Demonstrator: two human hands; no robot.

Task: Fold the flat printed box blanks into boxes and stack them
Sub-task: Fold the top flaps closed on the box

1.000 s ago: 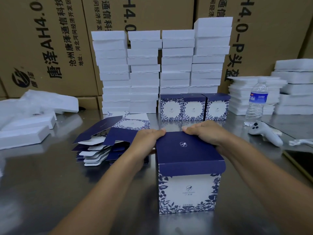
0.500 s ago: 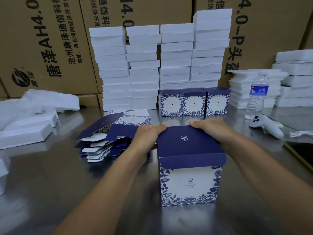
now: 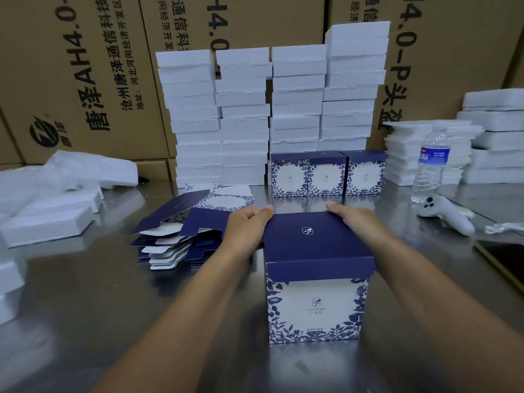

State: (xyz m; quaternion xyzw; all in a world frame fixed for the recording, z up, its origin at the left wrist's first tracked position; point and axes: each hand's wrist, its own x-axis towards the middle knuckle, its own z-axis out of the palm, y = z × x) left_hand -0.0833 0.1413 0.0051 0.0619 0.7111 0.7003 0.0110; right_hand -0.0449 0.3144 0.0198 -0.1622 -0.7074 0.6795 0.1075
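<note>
Logged 1 printed box [image 3: 317, 302] upright on the steel table [image 3: 85, 293], lower centre of frame, navy lid closed over the top with its front flap hanging down the white floral face.

Found left hand [image 3: 246, 228] at the lid's far left corner: fingers pressed together and curled down beside the box's left side, thumb tip on the lid's far edge.

Found right hand [image 3: 354, 222] on the lid's far right corner: fingers pressed together, laid along the far edge, tips bent over it. Cannot tell how far the tips reach down the back.

Noted pile of flat box blanks [image 3: 175, 239] left of centre, just beside the left hand, fanned unevenly.

Counted 3 finished boxes [image 3: 326, 174] in a row behind, centre of frame, touching side to side.

Recorded 4 columns of white foam pieces [image 3: 243, 117] at upper centre, against brown shipping cartons [image 3: 85, 66].

Spotted water bottle [image 3: 431, 163] upright at right, white handheld controller [image 3: 445, 214] lying just below it.
</note>
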